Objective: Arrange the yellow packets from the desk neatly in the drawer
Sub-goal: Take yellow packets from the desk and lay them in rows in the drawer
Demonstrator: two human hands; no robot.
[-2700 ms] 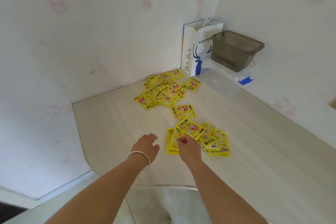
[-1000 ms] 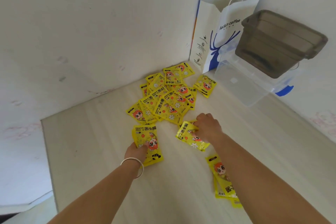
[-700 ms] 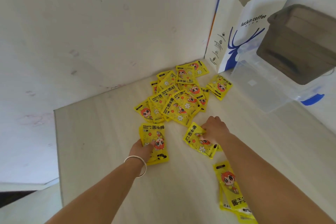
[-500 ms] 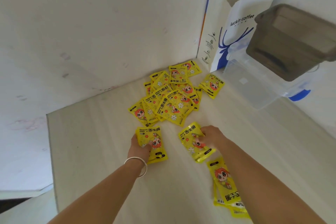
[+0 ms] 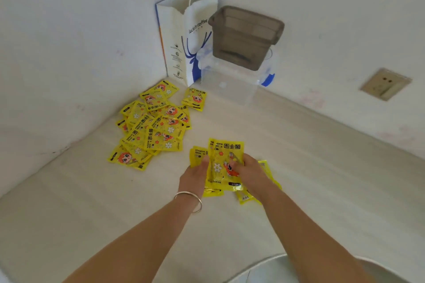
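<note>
Both hands (image 5: 194, 176) (image 5: 249, 171) hold yellow packets (image 5: 224, 158) lengthwise, pointing away.

pale wooden desk (image 5: 322, 179) in a white-walled corner (wall socket (image 5: 385, 84) at right).

Yellow packets (image 5: 154, 128) heaped near the corner; some (image 5: 224, 163) held together.
</note>
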